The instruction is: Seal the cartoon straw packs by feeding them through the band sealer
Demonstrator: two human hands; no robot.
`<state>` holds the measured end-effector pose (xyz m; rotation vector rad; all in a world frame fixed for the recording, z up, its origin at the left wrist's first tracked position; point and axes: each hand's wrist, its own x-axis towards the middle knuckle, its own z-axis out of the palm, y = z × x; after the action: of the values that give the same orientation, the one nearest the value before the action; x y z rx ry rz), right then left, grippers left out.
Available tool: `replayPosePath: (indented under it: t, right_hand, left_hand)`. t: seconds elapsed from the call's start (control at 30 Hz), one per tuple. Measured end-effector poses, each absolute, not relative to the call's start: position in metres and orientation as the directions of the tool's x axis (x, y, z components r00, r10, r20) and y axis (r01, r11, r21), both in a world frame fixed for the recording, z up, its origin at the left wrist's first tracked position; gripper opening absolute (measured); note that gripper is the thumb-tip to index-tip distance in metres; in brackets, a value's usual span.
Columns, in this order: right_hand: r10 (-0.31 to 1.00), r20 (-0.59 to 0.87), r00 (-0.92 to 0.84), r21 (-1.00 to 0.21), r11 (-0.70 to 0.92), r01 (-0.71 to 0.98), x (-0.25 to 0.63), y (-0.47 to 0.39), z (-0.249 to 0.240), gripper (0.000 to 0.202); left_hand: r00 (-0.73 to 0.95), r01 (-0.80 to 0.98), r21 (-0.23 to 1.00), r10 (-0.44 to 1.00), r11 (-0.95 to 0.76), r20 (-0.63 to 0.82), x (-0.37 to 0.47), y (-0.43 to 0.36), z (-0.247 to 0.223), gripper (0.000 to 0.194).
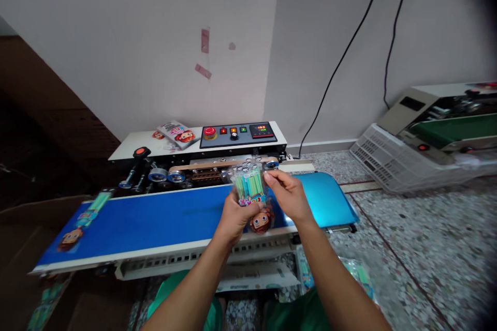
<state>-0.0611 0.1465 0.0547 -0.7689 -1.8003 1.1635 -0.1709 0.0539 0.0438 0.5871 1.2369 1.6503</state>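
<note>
My left hand (pixel 237 215) grips a clear packet (pixel 250 186) of green and blue sticks, with a cartoon head printed on its lower end. At the packet's upper right edge, my right hand (pixel 288 194) has thumb and forefinger pinched together on the plastic. The packet is over the blue conveyor belt (pixel 155 222), in front of the sealing machine's rollers. Another filled packet (pixel 86 221) lies at the belt's left end. Behind the belt is the control panel (pixel 238 134) with a red button and lit display.
Flat printed bags (pixel 179 134) lie on the machine's top. A cardboard box (pixel 23 248) stands at the left. More packets (pixel 357 274) are at the lower right. A white crate (pixel 382 160) and second machine (pixel 446 124) stand at the right.
</note>
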Motion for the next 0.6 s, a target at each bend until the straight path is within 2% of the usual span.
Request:
replayPosePath:
  t: [0.2,0.3,0.37,0.43,0.5,0.6]
  right_hand:
    - [0.921,0.388,-0.026,-0.917,0.389,0.085,-0.050,0.146,0.063,0.029]
    - [0.926,0.375,0.051,-0.886,0.342,0.314,-0.024,0.169,0.057,0.034]
    - [0.926,0.377,0.008,-0.770,0.309,0.558,-0.009,0.185,0.048,0.033]
    - [0.941,0.333,-0.057,-0.603,0.259,0.754,-0.001,0.196,0.037,0.030]
    - [0.964,0.245,-0.101,-0.461,0.208,0.863,0.000,0.201,0.028,0.030]
    - [0.981,0.153,-0.115,-0.344,0.162,0.925,-0.009,0.202,0.019,0.033]
  left_hand:
    - [-0.403,-0.396,0.918,0.901,-0.016,-0.159,-0.169,0.052,0.043,0.045]
    - [-0.414,-0.429,0.903,0.893,-0.023,-0.174,-0.171,0.051,0.043,0.047]
    - [-0.415,-0.457,0.889,0.886,-0.010,-0.204,-0.173,0.051,0.044,0.049]
    - [-0.418,-0.472,0.882,0.879,0.005,-0.229,-0.174,0.052,0.046,0.052]
    - [-0.415,-0.473,0.881,0.878,0.014,-0.237,-0.174,0.053,0.047,0.052]
    - [-0.398,-0.470,0.882,0.886,0.026,-0.238,-0.172,0.054,0.047,0.051]
